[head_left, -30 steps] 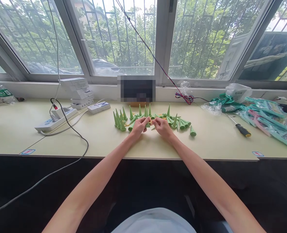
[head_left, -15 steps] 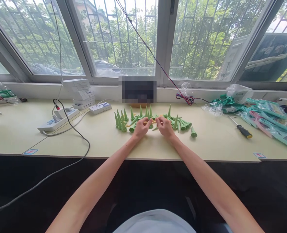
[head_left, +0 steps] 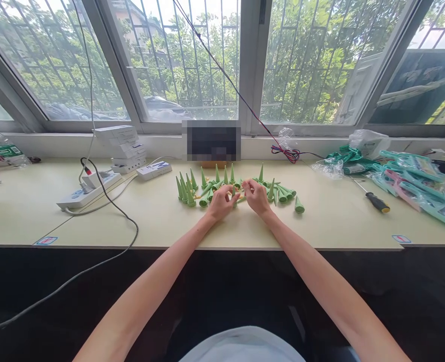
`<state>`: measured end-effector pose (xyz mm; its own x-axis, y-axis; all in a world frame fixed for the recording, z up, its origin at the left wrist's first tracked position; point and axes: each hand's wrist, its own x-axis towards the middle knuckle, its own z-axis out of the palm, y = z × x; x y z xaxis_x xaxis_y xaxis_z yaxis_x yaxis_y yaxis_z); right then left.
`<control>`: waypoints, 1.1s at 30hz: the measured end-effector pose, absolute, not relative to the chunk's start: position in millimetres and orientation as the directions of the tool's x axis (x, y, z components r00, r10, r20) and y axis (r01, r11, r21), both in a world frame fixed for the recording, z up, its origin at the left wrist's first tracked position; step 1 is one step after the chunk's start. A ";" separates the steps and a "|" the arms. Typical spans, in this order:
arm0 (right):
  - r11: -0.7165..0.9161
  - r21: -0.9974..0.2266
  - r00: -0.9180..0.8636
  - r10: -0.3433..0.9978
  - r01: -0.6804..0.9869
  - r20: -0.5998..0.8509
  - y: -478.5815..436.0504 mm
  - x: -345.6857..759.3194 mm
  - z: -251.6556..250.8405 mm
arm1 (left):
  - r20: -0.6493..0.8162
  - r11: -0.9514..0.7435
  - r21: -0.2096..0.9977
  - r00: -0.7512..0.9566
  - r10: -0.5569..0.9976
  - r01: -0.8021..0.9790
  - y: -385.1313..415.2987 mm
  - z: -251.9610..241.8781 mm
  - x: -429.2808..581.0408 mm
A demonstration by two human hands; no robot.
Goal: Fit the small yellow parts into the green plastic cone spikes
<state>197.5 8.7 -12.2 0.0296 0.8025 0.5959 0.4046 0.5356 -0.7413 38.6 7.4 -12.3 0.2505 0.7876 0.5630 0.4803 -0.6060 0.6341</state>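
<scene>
My left hand [head_left: 221,204] is closed round a green pointed cone [head_left: 233,190], part of which shows between thumb and fingers. Close beside it, my right hand [head_left: 256,196] has its fingertips pinched together; whatever they hold is too small to make out. More green cones stand upright left of and behind my hands, such as an upright cone [head_left: 193,178]. Others lie on their sides to the right, among them a tipped cone [head_left: 299,205] with its wide end toward me. Small yellow-orange pieces [head_left: 230,196] show among the cones, partly hidden by my hands.
On the pale table [head_left: 162,221] at left are a power strip [head_left: 90,190], a dark cable [head_left: 126,216] and stacked white boxes [head_left: 119,146]. A screwdriver [head_left: 376,202] and teal plastic-wrapped items [head_left: 426,186] lie at right. A blurred dark panel [head_left: 212,141] stands behind the cones.
My left hand's thumb and fingers have spread slightly, and the cone sits lower in them. A wider gap lies between my two hands. The view has shifted a little.
</scene>
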 end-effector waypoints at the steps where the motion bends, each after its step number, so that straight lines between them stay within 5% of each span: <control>1: 0.537 -0.740 0.031 0.801 0.405 0.598 9.1 197.6 -12.5 | 0.570 -0.608 0.643 0.239 0.786 0.466 6.6 -11.8 38.7; 18: 0.531 -0.743 0.038 0.803 0.408 0.595 10.5 196.9 -13.4 | 0.650 -0.652 0.600 0.192 0.735 0.464 2.7 -9.5 39.6; 24: 0.505 -0.756 0.011 0.828 0.416 0.560 13.1 195.9 -17.5 | 0.708 -0.629 0.495 0.140 0.692 0.599 10.4 27.1 28.2; 33: 0.525 -0.730 -0.028 0.820 0.439 0.572 15.7 195.7 -21.4 | 0.525 -0.307 0.368 0.077 0.848 0.878 54.6 95.1 -25.7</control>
